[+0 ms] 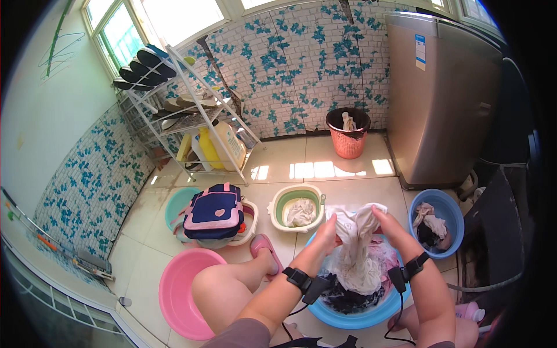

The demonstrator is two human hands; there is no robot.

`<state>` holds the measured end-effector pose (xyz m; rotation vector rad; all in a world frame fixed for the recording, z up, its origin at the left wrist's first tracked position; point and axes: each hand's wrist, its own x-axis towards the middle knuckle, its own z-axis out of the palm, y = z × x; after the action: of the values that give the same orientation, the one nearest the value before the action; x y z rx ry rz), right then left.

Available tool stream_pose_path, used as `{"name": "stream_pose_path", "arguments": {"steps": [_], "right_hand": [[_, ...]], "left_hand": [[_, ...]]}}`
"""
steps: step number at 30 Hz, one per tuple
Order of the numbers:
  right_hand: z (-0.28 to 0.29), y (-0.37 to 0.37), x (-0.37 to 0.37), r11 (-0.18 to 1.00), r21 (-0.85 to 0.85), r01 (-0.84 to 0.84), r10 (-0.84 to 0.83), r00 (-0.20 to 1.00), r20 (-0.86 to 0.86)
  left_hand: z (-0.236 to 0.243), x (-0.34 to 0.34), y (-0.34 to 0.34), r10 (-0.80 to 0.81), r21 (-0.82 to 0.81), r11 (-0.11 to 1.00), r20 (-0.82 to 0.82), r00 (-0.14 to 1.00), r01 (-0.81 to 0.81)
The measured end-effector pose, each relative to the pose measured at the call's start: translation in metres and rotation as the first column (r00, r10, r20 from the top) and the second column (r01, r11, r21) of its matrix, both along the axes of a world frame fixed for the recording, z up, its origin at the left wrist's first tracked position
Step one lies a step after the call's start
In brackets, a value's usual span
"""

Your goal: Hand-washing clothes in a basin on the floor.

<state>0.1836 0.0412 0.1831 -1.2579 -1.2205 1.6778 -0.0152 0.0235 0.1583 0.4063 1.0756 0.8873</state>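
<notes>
My left hand (329, 232) and my right hand (384, 223) are both closed on a wet white cloth (357, 249), lifted by its top over a light blue basin (328, 316). The cloth's lower part hangs down into the basin, where dark fabric (339, 296) and pink fabric (389, 261) lie in sudsy water. Each of my wrists has a black strapped device on it. Just behind the basin is a green and white tub (281, 206) with a pale cloth inside.
Around me: a pink basin (169, 293), a navy and pink bag (204, 211) on stacked tubs, a blue bucket (455, 217) of laundry, a shoe rack (206, 116) with bottles, a red bin (348, 145), a metallic washing machine (441, 98), a dark hose (493, 285) at right.
</notes>
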Motion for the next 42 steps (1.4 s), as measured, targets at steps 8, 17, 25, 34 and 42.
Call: {"name": "stream_pose_path", "arguments": {"steps": [8, 17, 25, 34, 42], "right_hand": [[-0.195, -0.021, -0.067, 0.729, 0.286, -0.622, -0.083, 0.334, 0.939], [-0.221, 0.042, -0.064, 0.989, -0.053, -0.137, 0.103, 0.385, 0.917], [-0.122, -0.028, -0.107, 0.882, 0.47, -0.036, -0.256, 0.801, 0.542], [-0.17, -0.018, -0.094, 0.949, 0.313, 0.047, -0.243, 0.743, 0.624], [-0.181, 0.022, -0.063, 0.948, 0.288, -0.132, -0.211, 0.416, 0.884]], "left_hand": [[-0.233, 0.011, -0.002, 0.402, 0.057, 0.915, -0.059, 0.914, -0.399], [-0.213, 0.046, 0.007, 0.216, -0.025, 0.97, -0.357, 0.909, -0.24], [-0.177, 0.01, 0.008, 0.375, -0.293, 0.907, 0.229, 0.898, -0.304], [-0.169, 0.01, 0.005, 0.316, -0.201, 0.935, 0.093, 0.944, -0.293], [-0.205, 0.024, -0.005, 0.132, -0.288, 0.947, -0.045, 0.99, -0.139]]}}
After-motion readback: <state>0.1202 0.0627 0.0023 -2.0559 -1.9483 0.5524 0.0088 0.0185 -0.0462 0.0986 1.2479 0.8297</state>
